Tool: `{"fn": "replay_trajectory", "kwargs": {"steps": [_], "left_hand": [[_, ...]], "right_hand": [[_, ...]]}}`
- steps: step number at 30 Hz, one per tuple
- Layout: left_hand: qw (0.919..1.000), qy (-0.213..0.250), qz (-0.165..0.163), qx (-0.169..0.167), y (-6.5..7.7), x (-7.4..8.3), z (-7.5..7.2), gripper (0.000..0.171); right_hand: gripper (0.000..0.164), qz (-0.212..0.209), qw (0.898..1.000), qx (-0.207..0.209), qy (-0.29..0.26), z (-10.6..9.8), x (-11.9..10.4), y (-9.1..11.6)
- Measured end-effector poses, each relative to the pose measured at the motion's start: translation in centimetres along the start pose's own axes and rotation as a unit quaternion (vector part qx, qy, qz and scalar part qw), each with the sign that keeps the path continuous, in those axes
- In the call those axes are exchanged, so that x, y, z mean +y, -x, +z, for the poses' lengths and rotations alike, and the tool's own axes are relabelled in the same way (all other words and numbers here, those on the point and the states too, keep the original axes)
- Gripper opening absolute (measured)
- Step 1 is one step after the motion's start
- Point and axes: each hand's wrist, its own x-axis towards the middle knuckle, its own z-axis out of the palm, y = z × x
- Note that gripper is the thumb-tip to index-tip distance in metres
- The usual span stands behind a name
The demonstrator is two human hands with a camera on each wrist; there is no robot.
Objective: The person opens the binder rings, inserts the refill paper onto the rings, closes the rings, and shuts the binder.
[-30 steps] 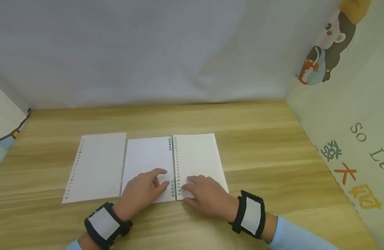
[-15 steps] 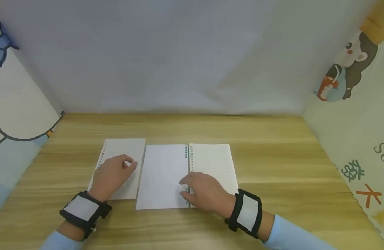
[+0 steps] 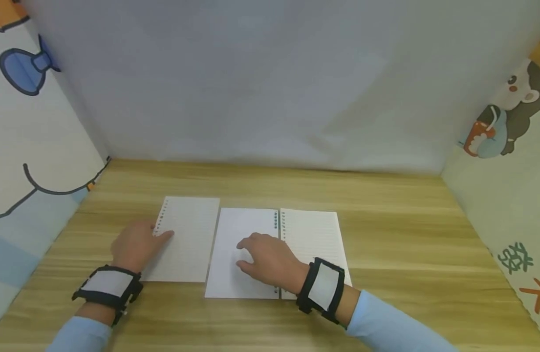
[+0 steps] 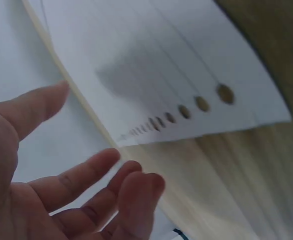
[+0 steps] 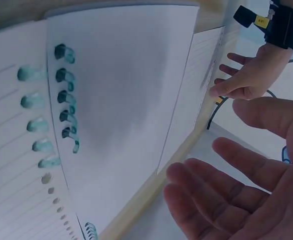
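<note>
A loose lined sheet (image 3: 190,239) with punched holes along its left edge lies flat on the table. My left hand (image 3: 135,247) is at that edge, thumb over the paper and fingers beyond the holes. In the left wrist view, thumb and fingers (image 4: 136,200) stand apart with nothing between them. Right of the sheet lies an open ring notebook, its left page (image 3: 234,220) blank white and its right page (image 3: 313,239) lined. Short teal rings (image 5: 66,95) join the pages in two groups. Over the notebook hovers my right hand (image 3: 270,261), fingers loosely bent and holding nothing.
The wood-grain table (image 3: 384,254) runs back to a plain pale wall covering (image 3: 252,98). Printed cartoon panels stand at the left (image 3: 54,137) and right (image 3: 494,205). Both wrists wear black straps with white patches.
My left hand has gone from the notebook's blank page, across the loose sheet, to its punched edge. The right hand has shifted from the lined page toward the blank one. The head view has turned left.
</note>
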Motion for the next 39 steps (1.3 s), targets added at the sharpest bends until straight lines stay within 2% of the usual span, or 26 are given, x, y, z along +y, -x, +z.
{"fn": "replay_trajectory", "kwargs": {"steps": [5,13,18,28,35,39], "left_hand": [[0.9999,-0.003,-0.010,-0.002,-0.3,-0.5,0.6,0.044],[0.9995,-0.025,-0.014,-0.011,-0.6,-0.1,0.6,0.044],[0.9995,-0.022,-0.021,-0.011,-0.8,-0.1,0.7,0.045],[0.9981,-0.045,-0.041,0.007,-1.1,-0.3,1.4,0.074],[0.9984,-0.042,-0.037,0.005,-1.0,-0.4,1.2,0.061],[0.9989,-0.032,-0.034,0.003,-0.9,-0.4,1.2,0.062]], "right_hand": [[0.035,0.013,1.000,-0.006,-0.005,0.5,0.3,-0.1],[0.035,0.023,1.000,-0.007,-0.010,1.0,0.9,0.0],[0.035,0.020,1.000,-0.007,-0.011,1.0,0.9,-0.1],[0.034,0.014,1.000,-0.004,-0.017,1.0,0.6,-0.5],[0.034,0.023,0.999,-0.014,-0.016,1.3,0.8,-0.5],[0.035,0.026,0.999,-0.018,-0.017,1.5,1.0,-0.3]]}}
